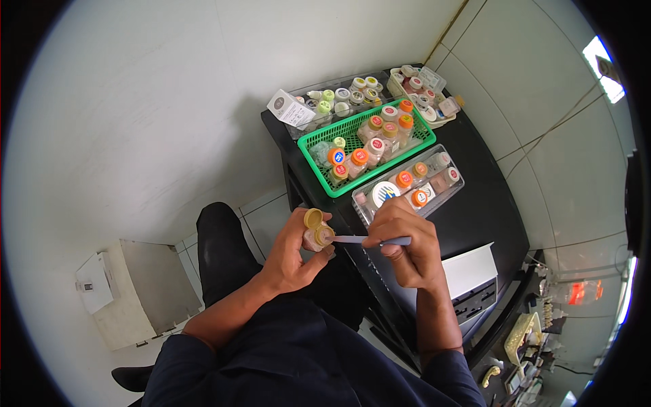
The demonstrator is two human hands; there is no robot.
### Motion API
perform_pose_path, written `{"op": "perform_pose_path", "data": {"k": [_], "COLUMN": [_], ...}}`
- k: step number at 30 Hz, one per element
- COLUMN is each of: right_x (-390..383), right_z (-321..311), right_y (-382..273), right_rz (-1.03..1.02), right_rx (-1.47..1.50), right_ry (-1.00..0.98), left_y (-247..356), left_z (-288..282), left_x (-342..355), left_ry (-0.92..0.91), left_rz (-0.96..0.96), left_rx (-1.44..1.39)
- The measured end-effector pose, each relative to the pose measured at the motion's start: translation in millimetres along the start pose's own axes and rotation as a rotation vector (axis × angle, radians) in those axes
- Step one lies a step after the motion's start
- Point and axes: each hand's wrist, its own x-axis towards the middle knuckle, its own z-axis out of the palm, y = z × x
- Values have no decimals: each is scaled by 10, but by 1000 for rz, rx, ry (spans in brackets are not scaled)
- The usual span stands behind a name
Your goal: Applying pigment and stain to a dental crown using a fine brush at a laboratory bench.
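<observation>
Beside the black table (485, 207), a small, round, clear, gold-lidded jar (310, 240) was clamped by the fingers of the left hand (288, 254), a slim grey-blue tool (350, 239) by those of the right hand (410, 244). The jar was judged light, stiff, best gripped round its body.

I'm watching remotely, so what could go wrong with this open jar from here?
1. The left hand holds the open jar beyond the edge of the black table in this view, so a slip might send it down past the table.
2. The right hand has the slim tool at the jar's mouth; a jolt might spill the contents.
3. The right knuckles overlap the clear tray in view, and might knock its bottles if they are close.
</observation>
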Motion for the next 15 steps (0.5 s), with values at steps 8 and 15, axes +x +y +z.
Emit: {"op": "perform_pose_path", "data": {"k": [8, 15], "right_x": [-29, -57], "right_z": [33, 224], "right_y": [-54, -119], "right_rz": [11, 302], "right_rx": [67, -63], "right_ry": [181, 378], "left_y": [58, 47], "left_z": [26, 1], "left_x": [5, -9], "left_ry": [27, 42], "left_rz": [-46, 5], "left_rx": [45, 72]}}
